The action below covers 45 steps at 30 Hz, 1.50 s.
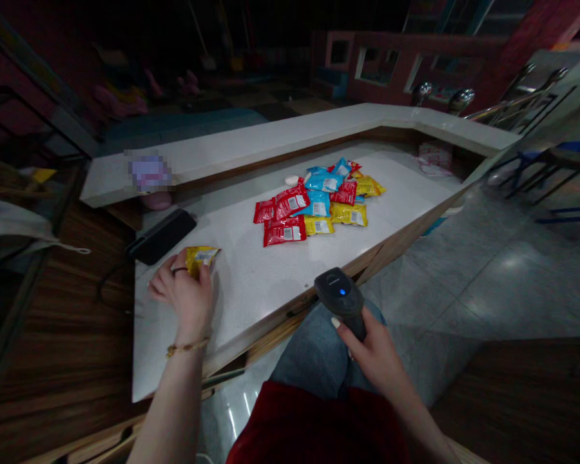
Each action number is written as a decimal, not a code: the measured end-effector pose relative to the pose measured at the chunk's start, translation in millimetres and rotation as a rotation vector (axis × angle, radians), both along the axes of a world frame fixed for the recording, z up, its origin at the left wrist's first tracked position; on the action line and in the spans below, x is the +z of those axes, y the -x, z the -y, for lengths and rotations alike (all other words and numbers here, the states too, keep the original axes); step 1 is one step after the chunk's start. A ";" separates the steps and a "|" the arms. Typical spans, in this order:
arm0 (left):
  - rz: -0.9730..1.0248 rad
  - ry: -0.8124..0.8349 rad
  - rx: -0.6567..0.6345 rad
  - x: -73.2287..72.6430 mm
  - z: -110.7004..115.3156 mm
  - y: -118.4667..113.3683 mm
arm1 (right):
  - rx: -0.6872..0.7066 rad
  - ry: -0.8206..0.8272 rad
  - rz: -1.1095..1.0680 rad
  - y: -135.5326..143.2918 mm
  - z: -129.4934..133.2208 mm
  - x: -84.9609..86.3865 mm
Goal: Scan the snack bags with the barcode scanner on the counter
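My left hand (186, 290) is closed on a small yellow packet (200, 258) with a white label, over the left end of the white desk (241, 290). In my right hand (374, 351) is a dark handheld scanner (339, 293) with a lit blue light, held at the desk's front edge above my lap. Red packets (285, 231), blue packets (323, 181) and yellow packets (349, 214) lie in a loose, overlapping pile near the desk's middle, many with white labels upward. Neither hand touches the pile.
A black device (167, 235) lies left, just beyond my left hand. Behind the pile sits a small white object (291, 181). A raised white ledge (251, 145) runs along the back, bearing a blurred purple item (149, 173). Stools (548, 158) stand on the right.
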<state>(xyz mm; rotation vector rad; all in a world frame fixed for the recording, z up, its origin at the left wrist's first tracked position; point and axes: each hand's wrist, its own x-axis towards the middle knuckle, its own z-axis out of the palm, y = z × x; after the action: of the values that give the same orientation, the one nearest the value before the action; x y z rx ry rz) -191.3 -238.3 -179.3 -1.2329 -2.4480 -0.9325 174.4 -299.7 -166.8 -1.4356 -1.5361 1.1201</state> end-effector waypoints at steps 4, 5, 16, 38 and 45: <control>0.011 0.069 -0.059 3.6 -8.2 -10.6 | 0.004 -0.005 0.014 -0.1 2.3 -3.3; 0.005 0.066 -0.132 2.2 -11.7 -16.1 | 0.005 -0.012 0.015 -0.4 2.4 -3.6; -0.050 0.391 -0.779 -6.0 -86.8 -81.6 | 0.007 -0.042 0.028 2.3 1.3 2.6; 0.005 0.135 -0.752 -36.5 -57.1 -94.7 | 0.109 0.101 -0.041 9.8 -1.4 13.9; -0.086 0.030 -0.839 -30.3 -46.2 -96.1 | 0.101 0.048 0.003 14.3 -5.4 13.9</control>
<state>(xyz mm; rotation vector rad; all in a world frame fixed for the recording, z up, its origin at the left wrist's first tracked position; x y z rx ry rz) -95.2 -192.2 -209.6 -2.3159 -1.8506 -0.9727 160.0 -294.3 -152.9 -1.4049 -1.6091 1.2234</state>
